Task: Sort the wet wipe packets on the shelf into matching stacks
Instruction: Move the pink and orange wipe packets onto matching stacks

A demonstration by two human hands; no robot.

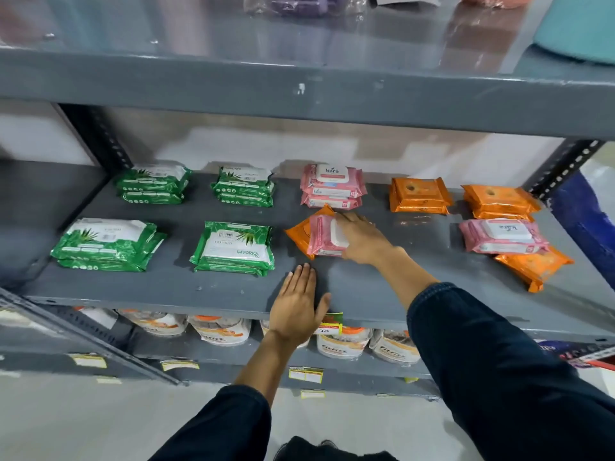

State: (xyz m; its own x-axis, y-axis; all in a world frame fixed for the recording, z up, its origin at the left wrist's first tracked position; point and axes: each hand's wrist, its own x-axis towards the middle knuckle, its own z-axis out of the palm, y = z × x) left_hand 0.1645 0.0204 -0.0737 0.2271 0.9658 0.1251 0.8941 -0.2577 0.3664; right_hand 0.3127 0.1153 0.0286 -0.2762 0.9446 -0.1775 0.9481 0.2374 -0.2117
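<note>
Wet wipe packets lie in piles on the grey shelf. My right hand grips a pink packet that rests on an orange packet at mid-shelf. My left hand lies flat and open on the shelf's front edge, holding nothing. Behind is a pink stack. Two orange stacks sit at the back right. At front right another pink packet lies on an orange one. Green stacks fill the left half.
A grey upper shelf overhangs close above. Slotted uprights bound the shelf at both ends. Below, white and orange pouches stand on a lower shelf with price tags along its edge.
</note>
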